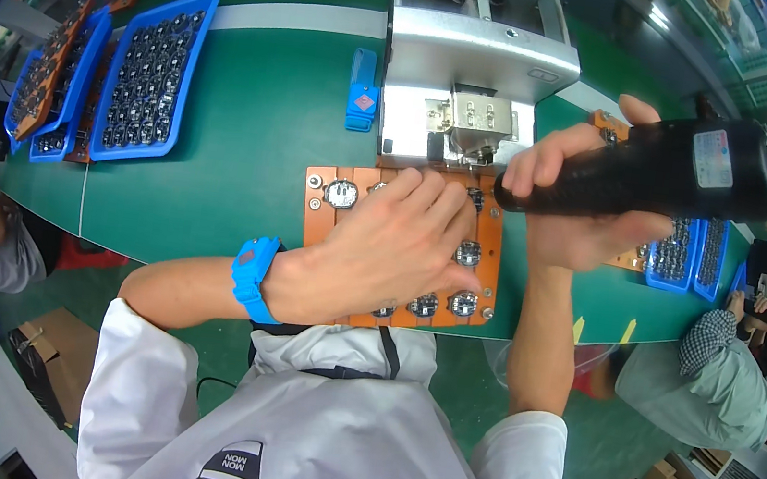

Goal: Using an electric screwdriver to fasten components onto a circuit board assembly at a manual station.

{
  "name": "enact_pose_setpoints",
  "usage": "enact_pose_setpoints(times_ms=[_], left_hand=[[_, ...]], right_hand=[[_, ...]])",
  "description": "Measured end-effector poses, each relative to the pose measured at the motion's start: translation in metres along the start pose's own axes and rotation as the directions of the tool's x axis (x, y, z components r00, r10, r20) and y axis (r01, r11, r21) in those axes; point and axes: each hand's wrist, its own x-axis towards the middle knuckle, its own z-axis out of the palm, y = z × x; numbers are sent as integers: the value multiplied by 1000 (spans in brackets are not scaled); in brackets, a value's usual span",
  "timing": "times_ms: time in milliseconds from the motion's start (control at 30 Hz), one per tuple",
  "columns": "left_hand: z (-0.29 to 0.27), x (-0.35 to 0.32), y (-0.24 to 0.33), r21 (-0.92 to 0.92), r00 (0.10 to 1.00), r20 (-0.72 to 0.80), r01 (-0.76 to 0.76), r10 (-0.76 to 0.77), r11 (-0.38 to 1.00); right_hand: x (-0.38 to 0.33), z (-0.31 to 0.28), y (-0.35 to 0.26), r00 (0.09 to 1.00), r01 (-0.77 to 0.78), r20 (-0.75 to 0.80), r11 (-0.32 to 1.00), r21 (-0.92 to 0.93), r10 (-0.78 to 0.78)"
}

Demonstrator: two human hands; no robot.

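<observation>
My right hand (566,210) is wrapped round a thick black electric screwdriver (649,173) with a cord at its right end. It is held tilted above the right side of an orange fixture plate (320,223); its tip is hidden. My left hand (394,231) rests over the middle of the plate, its fingers curled down together and their tips out of sight. What they hold, if anything, does not show. Around that hand several round parts sit in the plate, such as a pale round part (341,194) at the upper left and a dark round part (462,303) at the lower right.
A silver screw feeder (481,54) stands just beyond the plate. Blue trays (204,17) of small parts lie at the left, with more blue trays (707,282) at the right. A blue strap (362,91) lies beside the feeder. Co-workers sit at both sides.
</observation>
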Motion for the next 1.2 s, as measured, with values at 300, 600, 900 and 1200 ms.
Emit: enact_pose_setpoints(times_ms=[300, 600, 900, 1200], left_hand=[[6, 1, -4, -5, 989, -142, -30, 29, 1000], [4, -1, -2, -48, 996, -85, -8, 4, 999], [0, -4, -1, -60, 999, -51, 1, -4, 998], [-6, -11, -6, -87, 999, -37, 7, -10, 996]], right_hand=[[-5, 3, 12, 997, -13, -79, 999, 40, 16], [24, 23, -21, 994, 102, 17, 991, 82, -104], [47, 38, -20, 960, 247, 107, 963, 109, -258], [51, 57, -4, 968, 147, 95, 827, 542, -234]])
